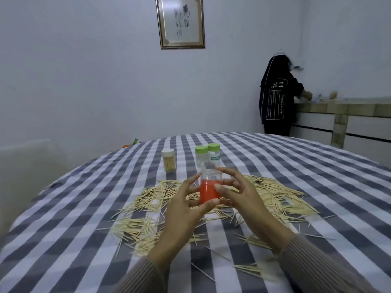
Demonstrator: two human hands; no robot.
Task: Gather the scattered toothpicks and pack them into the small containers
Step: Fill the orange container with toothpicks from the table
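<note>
Head view: you hold a small clear container [209,188] with an orange lower half upright between both hands, above the middle of the checked tablecloth [296,166]. Your left hand [186,206] pinches it from the left and below, thumb under its base; your right hand [234,191] curls round its right side, thumb on the orange band. Whether a lid is on it cannot be told. Scattered toothpicks [275,197] lie directly beneath and around the grip, fanning towards the near edge and the right, with no common long axis. Either hand looks equally near them. Towards the far edge stand two green-lidded containers [208,157] and, left of them, a filled toothpick jar [168,159].
</note>
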